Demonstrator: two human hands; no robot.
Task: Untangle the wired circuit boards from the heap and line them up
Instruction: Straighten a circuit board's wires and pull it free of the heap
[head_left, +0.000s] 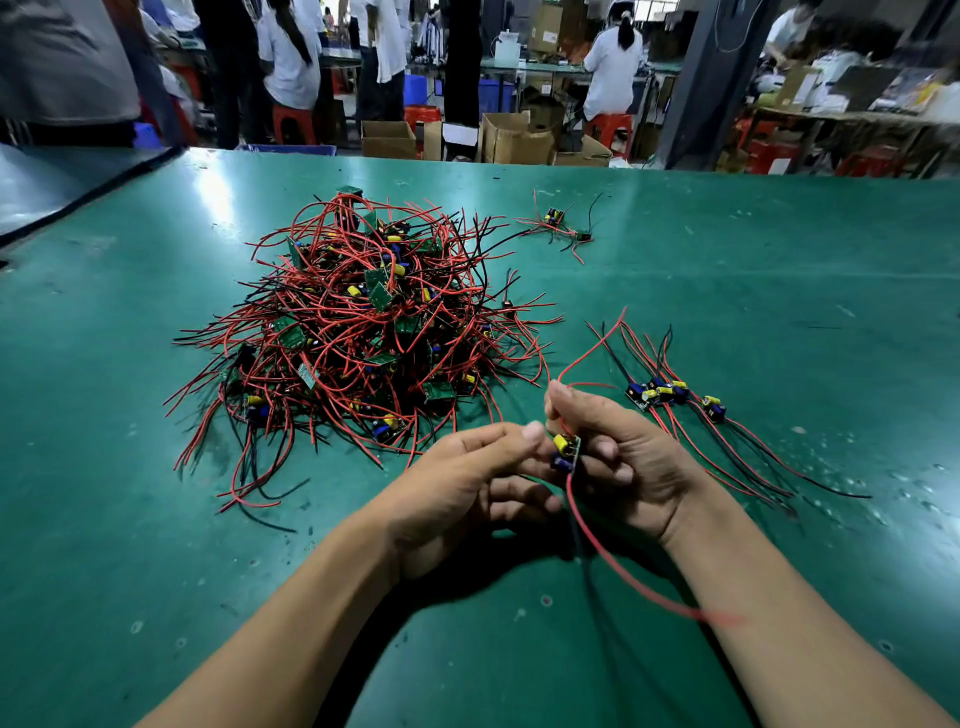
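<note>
A big heap of small green circuit boards (358, 322) tangled in red and black wires lies on the green table (156, 519), left of centre. In front of it both hands hold one small circuit board (565, 451) with a yellow capacitor. My left hand (467, 473) pinches the board from the left with thumb and fingers. My right hand (618, 452) grips its upper red wires, which rise from the fist. A red wire trails from the board toward me. To the right, several untangled boards (670, 392) lie side by side, wires stretched out.
A small separate cluster of wired boards (558, 223) lies at the far middle of the table. Beyond the table's far edge stand cardboard boxes (514, 137), red stools and people in white at other benches.
</note>
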